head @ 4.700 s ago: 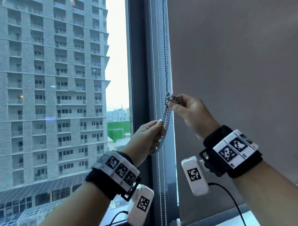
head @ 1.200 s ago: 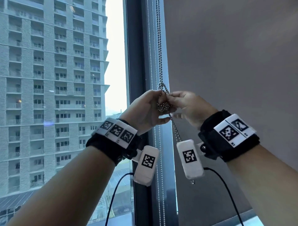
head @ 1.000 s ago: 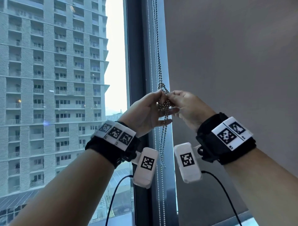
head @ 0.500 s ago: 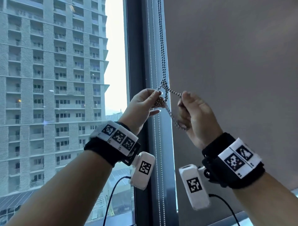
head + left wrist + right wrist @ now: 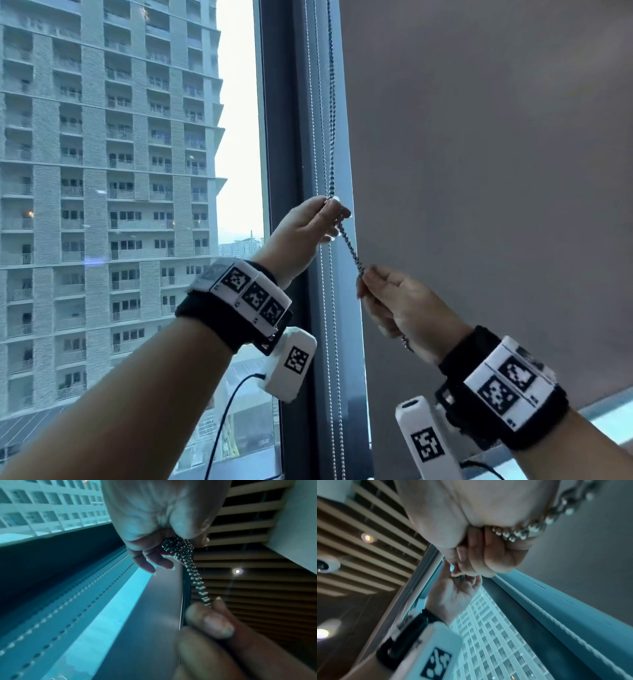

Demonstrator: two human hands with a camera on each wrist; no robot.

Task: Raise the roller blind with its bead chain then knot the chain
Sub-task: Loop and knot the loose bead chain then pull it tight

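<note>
Between pinching hands (image 5: 308,222), taut chain (image 5: 349,245)

The head view looks forward from behind both raised forearms at the window frame (image 5: 291,137). Each wrist view sits very close under its own palm, aimed upward toward the slatted ceiling (image 5: 248,520). All three share the bead chain (image 5: 349,243) stretched between the hands.

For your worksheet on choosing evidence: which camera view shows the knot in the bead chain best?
The left wrist view: the knot shows as a bunched clump of beads under the left hand's fingertips. The head view hides it behind those fingers; the right wrist view shows only chain against the right hand.
</note>
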